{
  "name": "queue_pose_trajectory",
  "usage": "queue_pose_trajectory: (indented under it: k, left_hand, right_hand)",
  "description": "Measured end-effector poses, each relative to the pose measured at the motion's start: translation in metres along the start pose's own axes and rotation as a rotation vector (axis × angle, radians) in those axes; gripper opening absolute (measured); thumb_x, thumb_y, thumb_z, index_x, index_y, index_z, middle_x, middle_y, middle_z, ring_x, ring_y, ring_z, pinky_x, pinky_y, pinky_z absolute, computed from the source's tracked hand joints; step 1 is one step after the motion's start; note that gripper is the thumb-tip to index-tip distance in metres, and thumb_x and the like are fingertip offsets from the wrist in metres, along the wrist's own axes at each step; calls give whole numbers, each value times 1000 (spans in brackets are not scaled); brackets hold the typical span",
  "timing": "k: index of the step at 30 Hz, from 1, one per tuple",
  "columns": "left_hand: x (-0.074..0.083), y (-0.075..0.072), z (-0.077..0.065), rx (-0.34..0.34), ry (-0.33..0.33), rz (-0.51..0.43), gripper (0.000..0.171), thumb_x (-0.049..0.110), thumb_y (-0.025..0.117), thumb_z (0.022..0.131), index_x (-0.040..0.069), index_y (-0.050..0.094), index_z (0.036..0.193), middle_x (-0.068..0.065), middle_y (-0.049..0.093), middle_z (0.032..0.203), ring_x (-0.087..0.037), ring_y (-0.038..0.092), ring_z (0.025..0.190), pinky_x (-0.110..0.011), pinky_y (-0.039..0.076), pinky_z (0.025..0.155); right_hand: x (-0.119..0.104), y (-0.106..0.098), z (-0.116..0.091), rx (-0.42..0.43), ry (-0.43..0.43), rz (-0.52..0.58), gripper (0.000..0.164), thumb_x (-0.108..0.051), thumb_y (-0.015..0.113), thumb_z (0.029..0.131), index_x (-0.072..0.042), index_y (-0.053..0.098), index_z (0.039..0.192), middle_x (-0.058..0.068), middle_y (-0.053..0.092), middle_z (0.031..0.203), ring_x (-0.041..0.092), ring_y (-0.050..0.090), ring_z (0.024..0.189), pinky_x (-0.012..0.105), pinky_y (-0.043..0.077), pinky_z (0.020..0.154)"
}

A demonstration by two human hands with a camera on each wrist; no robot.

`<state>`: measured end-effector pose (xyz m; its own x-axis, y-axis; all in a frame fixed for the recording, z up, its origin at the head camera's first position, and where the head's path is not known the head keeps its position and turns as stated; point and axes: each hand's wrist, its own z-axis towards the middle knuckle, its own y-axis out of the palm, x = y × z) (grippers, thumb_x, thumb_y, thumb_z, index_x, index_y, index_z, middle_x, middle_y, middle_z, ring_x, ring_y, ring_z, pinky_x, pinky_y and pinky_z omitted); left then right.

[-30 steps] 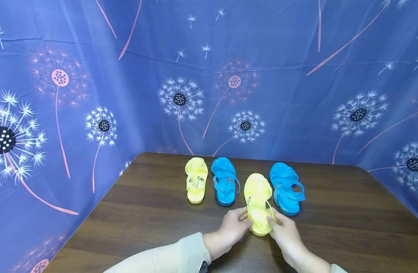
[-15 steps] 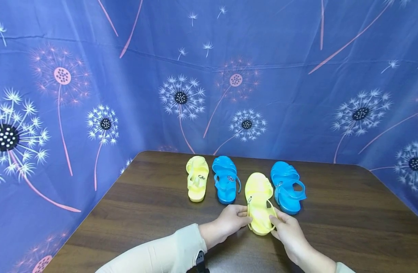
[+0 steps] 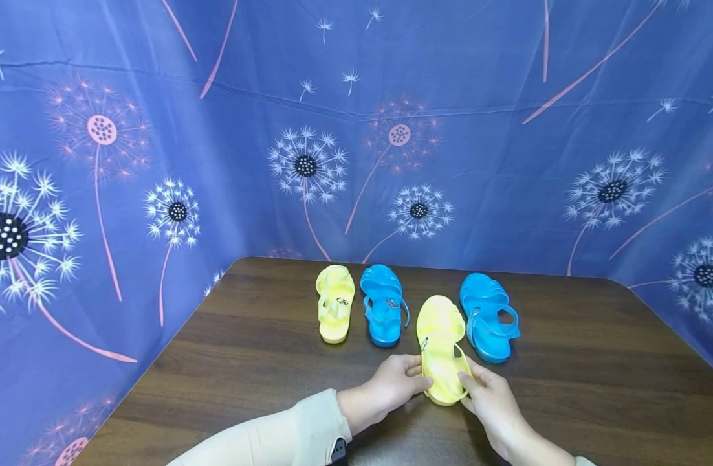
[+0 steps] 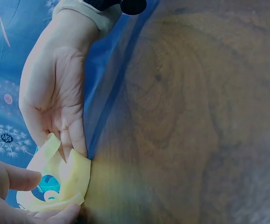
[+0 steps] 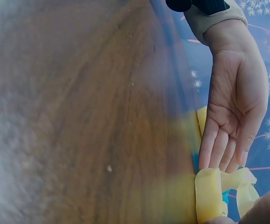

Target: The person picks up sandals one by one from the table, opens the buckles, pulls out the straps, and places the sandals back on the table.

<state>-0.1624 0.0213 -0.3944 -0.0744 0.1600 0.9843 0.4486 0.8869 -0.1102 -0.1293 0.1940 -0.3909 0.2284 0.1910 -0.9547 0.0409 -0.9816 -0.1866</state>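
Observation:
A yellow jelly sandal (image 3: 440,353) lies toe away from me at the front of the others, its heel nearest. My left hand (image 3: 388,388) holds its left side near the heel, thumb at the edge and fingers along the outside. On the other side my right hand (image 3: 493,401) pinches the ankle strap, thumb over it. In the left wrist view the heel end of this sandal (image 4: 76,179) rises between both hands, and the right wrist view shows the sandal's pale strap and heel (image 5: 208,193) between fingers.
Behind stand a second yellow sandal (image 3: 335,307), a blue sandal (image 3: 385,310), and another blue sandal (image 3: 487,323) close to the held one's right. All rest on a dark wooden table (image 3: 246,349). A blue dandelion-print cloth (image 3: 479,149) hangs behind the table.
The view shifts slightly with the head. Both hands keep their hold on the yellow sandal, which stays in nearly the same place; the other sandals have not moved.

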Motion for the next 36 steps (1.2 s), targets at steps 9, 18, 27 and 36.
queue_pose_trajectory:
  k: [9,18,27,36]
  left_hand:
    - [1,1,-5,-2,-33,-5,55,4,65,90,-14,42,137,-28,55,133,-35,54,126,-41,49,99]
    - [0,2,-8,-18,-47,-14,55,3,65,90,-14,41,137,-27,55,133,-33,55,125,-39,51,98]
    - [-1,4,-12,-22,-34,-30,54,2,64,90,-15,42,136,-29,56,132,-35,56,124,-40,51,97]
    - [-2,5,-16,-18,-29,-30,53,2,64,90,-15,43,135,-28,56,132,-35,56,124,-40,50,98]
  right_hand:
    - [1,0,-6,-2,-11,-17,53,-11,38,104,15,19,147,33,12,155,47,22,141,60,37,103]
    - [1,3,-7,5,-16,-33,53,-8,37,103,15,18,146,35,16,153,48,27,138,58,40,101]
    - [0,3,-9,3,22,-17,53,-9,40,103,14,20,146,37,17,152,50,28,136,63,40,98]
    - [3,3,-12,12,22,-2,53,-9,39,103,13,20,147,36,19,151,49,29,136,61,41,99]
